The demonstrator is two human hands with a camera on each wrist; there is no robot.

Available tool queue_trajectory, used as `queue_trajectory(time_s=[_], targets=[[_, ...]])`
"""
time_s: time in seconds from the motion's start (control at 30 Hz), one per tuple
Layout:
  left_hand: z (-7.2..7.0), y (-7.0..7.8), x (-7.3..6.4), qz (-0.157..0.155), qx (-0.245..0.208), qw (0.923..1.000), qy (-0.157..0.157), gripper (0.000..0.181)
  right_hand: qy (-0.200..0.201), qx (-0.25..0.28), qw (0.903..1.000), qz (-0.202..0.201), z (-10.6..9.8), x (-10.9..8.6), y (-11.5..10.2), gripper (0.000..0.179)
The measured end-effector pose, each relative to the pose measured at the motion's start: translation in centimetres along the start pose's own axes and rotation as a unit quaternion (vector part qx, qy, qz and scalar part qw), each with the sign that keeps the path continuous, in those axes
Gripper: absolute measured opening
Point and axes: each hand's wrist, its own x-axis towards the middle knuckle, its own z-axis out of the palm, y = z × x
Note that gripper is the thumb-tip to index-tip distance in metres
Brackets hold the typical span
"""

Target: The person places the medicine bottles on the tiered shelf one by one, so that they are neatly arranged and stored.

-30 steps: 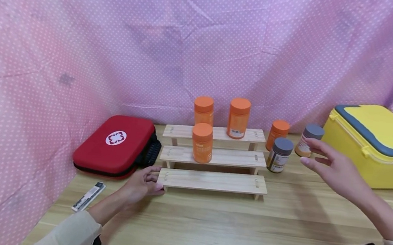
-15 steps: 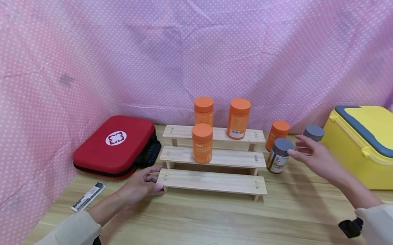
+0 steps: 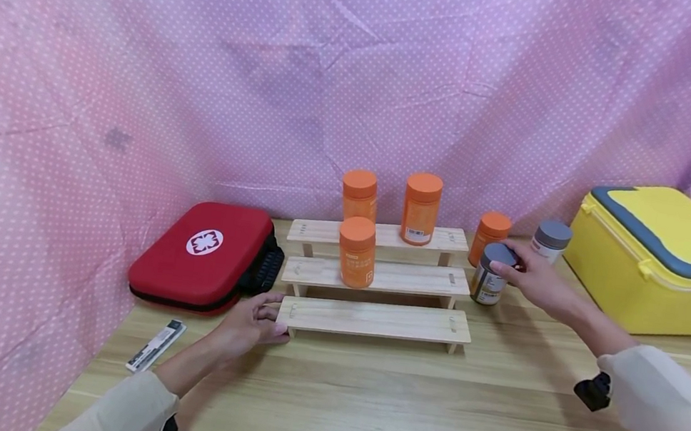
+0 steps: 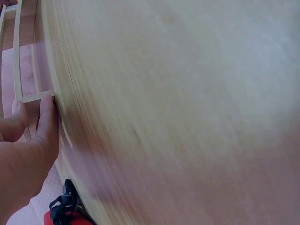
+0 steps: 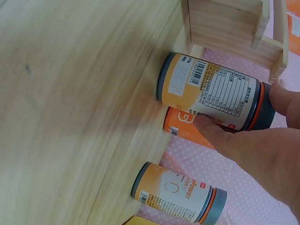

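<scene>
A three-step wooden display rack [image 3: 374, 318] stands on the table. My left hand [image 3: 244, 327] pinches the left end of its lowest step, and in the left wrist view the thumb and fingers [image 4: 46, 117] lie about the support there. At the rack's right, my right hand [image 3: 541, 283] grips an upright grey-lidded supplement bottle [image 3: 488, 288] by its upper part. The right wrist view shows that bottle's label [image 5: 225, 89] between thumb and finger. One orange bottle [image 3: 356, 256] is on the middle step; two more, a left one [image 3: 359, 196] and a right one [image 3: 420, 210], occupy the top step.
Behind the gripped bottle is another orange bottle [image 3: 490, 237], with a second grey-lidded bottle [image 3: 552, 239] beside a yellow box [image 3: 648, 281]. A red first-aid case [image 3: 204, 256] lies left of the rack, near a small flat white packet [image 3: 156, 346]. Pink dotted cloth [image 3: 338, 64] hangs behind.
My right hand has moved left from near the rear grey-lidded bottle and closed its fingers on the front one. My left hand has stayed at the rack.
</scene>
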Motion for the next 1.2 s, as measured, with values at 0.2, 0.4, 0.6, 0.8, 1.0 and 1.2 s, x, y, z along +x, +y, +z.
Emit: queue_trajectory(time_s=[0.2,0.4,0.6,0.8,1.0,1.2], targets=[[-0.1,0.1,0.0,0.007,-0.001,0.9999,-0.011,0.058,0.007,-0.005,0.9999,-0.009,0.0,-0.1,0.1,0.061],[-0.1,0.1,0.0,0.015,-0.007,0.9998,-0.014,0.058,0.025,-0.017,0.9994,-0.015,0.1,-0.3,0.2,0.059],[0.0,0.1,0.1,0.007,-0.005,0.9999,-0.007,0.058,0.051,-0.05,0.9968,-0.038,-0.5,-1.7,-0.2,0.05],[0.1,0.2,0.2,0.002,-0.004,1.0,0.004,0.058,0.081,-0.069,0.9926,-0.058,-1.7,-3.8,-1.0,0.057],[0.1,0.1,0.2,-0.005,-0.004,0.9999,0.01,0.058,0.079,-0.049,0.9932,-0.071,-2.6,-5.5,-1.5,0.056],[0.1,-0.1,0.1,-0.003,-0.008,0.9999,0.012,0.059,0.083,-0.055,0.993,-0.063,-3.3,-6.9,-3.0,0.054]])
